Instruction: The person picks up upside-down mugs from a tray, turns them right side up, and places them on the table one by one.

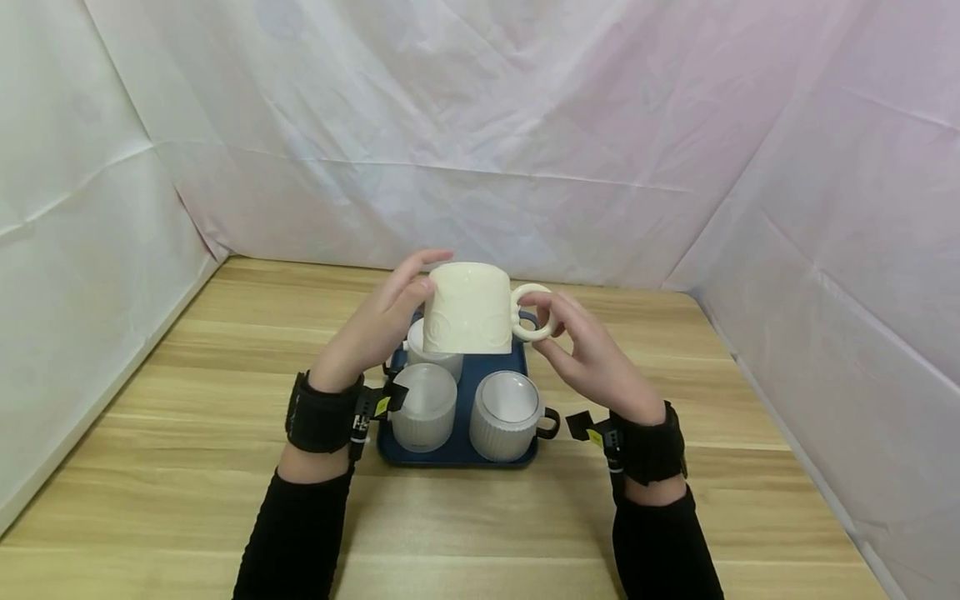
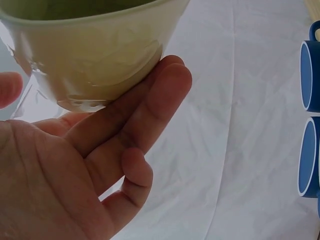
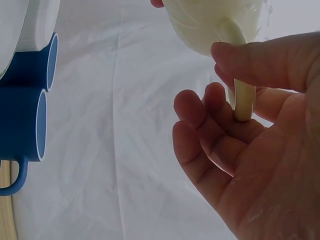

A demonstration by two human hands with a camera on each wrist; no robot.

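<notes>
I hold a cream mug (image 1: 468, 308) with a raised pattern in the air over the back of a blue tray (image 1: 457, 452). My left hand (image 1: 382, 321) grips its left side, thumb on the near face and fingers (image 2: 150, 100) along the wall of the mug (image 2: 95, 55). My right hand (image 1: 581, 346) pinches the loop handle (image 1: 531, 312) on the mug's right. In the right wrist view the thumb (image 3: 250, 62) and curled fingers (image 3: 210, 120) close on the handle (image 3: 242, 102).
On the tray stand three frosted white ribbed cups: front left (image 1: 423, 406), front right (image 1: 506, 414), and back left (image 1: 435, 358), partly behind the mug. The tray sits mid-table on a wooden top (image 1: 187, 400). White sheeting (image 1: 480, 150) walls in three sides.
</notes>
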